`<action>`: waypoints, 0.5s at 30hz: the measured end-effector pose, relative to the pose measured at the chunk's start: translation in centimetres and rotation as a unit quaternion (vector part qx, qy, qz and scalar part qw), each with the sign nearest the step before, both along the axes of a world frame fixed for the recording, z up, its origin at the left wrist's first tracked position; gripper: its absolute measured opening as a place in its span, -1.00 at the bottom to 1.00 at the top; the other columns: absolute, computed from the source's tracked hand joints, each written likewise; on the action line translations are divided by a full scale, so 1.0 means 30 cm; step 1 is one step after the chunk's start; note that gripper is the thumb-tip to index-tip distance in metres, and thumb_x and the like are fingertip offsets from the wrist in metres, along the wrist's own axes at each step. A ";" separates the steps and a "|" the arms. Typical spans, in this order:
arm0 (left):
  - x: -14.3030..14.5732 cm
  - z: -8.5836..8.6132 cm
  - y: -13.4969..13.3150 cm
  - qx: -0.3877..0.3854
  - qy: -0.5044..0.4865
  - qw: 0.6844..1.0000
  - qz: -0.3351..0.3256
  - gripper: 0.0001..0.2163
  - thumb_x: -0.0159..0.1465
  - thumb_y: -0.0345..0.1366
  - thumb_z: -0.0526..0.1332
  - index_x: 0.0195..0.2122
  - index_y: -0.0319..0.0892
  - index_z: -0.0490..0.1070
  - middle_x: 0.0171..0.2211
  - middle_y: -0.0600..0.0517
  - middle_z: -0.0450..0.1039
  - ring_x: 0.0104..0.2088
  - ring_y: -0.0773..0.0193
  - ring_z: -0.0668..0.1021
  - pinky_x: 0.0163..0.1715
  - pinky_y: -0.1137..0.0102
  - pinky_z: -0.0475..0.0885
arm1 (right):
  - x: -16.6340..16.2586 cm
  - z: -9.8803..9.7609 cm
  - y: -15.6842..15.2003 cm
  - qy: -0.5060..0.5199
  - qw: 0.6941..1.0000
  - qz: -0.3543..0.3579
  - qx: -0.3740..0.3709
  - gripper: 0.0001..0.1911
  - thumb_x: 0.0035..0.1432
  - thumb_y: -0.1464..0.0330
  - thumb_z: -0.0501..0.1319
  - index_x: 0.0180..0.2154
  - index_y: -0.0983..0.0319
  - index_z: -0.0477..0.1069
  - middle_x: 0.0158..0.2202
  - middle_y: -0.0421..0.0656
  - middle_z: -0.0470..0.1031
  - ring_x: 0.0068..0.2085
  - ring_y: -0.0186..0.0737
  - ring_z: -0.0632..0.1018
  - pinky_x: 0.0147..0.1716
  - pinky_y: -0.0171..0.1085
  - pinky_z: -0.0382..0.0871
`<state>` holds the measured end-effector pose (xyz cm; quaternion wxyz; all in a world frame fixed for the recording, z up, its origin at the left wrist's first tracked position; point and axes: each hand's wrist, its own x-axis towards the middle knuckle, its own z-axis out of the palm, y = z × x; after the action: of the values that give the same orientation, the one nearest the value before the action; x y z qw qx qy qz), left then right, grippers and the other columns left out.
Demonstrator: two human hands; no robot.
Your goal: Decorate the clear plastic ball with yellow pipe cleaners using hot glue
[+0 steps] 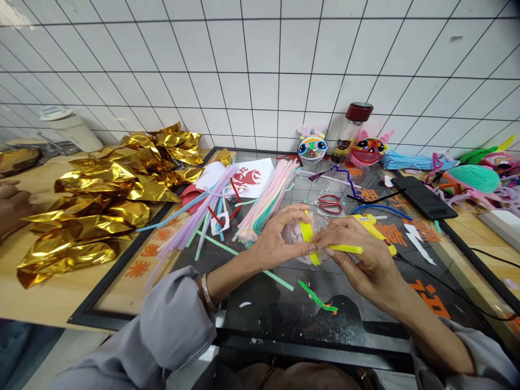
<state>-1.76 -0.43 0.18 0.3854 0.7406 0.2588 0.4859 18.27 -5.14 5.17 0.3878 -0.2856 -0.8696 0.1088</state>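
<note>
My left hand (280, 238) is closed around a small clear, pinkish round shell (294, 235) with a yellow pipe cleaner (307, 234) wrapped over it. My right hand (359, 252) pinches the free end of that yellow strip (345, 248) against the shell. Both hands hover over the dark glass-topped mat (284, 309). A yellow glue gun (371, 225) lies just behind my right hand, its black cord running off to the right.
Pastel pipe cleaners (264, 203) and red scissors (330, 204) lie behind my hands. Gold foil (109, 200) is piled at the left, by another person's hand (12, 203). Two craft masks (312, 146), a jar (350, 132), a phone (422, 196) and more pipe cleaners sit at the back right.
</note>
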 end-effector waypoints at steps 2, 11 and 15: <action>-0.003 -0.003 0.000 0.016 0.014 1.000 0.006 -0.62 0.12 -0.13 0.41 -0.11 -0.11 0.37 0.11 -0.17 0.40 0.21 0.02 0.40 0.21 0.09 0.28 | -0.002 0.002 0.000 0.007 1.000 0.001 0.006 -0.75 0.27 0.53 0.10 -0.10 0.15 0.43 -0.17 -0.11 0.59 -0.16 -0.18 0.53 -0.11 -0.11 0.41; -0.022 -0.028 0.007 0.179 0.089 0.980 0.014 -0.20 -0.13 0.08 0.50 0.07 -0.10 0.21 0.16 -0.27 0.29 0.31 -0.20 0.25 0.25 -0.09 0.19 | 0.000 -0.004 -0.002 0.015 1.000 -0.004 0.007 -0.84 0.25 0.53 0.11 -0.22 0.19 0.41 -0.27 -0.11 0.56 -0.15 -0.16 0.51 -0.13 -0.11 0.41; -0.030 -0.039 0.006 0.219 0.134 0.966 0.017 -0.09 -0.14 0.08 0.50 0.16 -0.08 0.08 0.26 -0.34 0.12 0.31 -0.24 0.24 0.24 -0.13 0.20 | 0.000 -0.001 -0.004 0.018 1.000 -0.006 0.011 -0.83 0.25 0.53 0.12 -0.20 0.19 0.41 -0.27 -0.11 0.56 -0.16 -0.16 0.51 -0.15 -0.12 0.42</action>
<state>-2.67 -0.26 -0.98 0.1672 0.8605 0.2081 0.4338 18.26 -5.25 5.14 0.4076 -0.2845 -0.8618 0.1016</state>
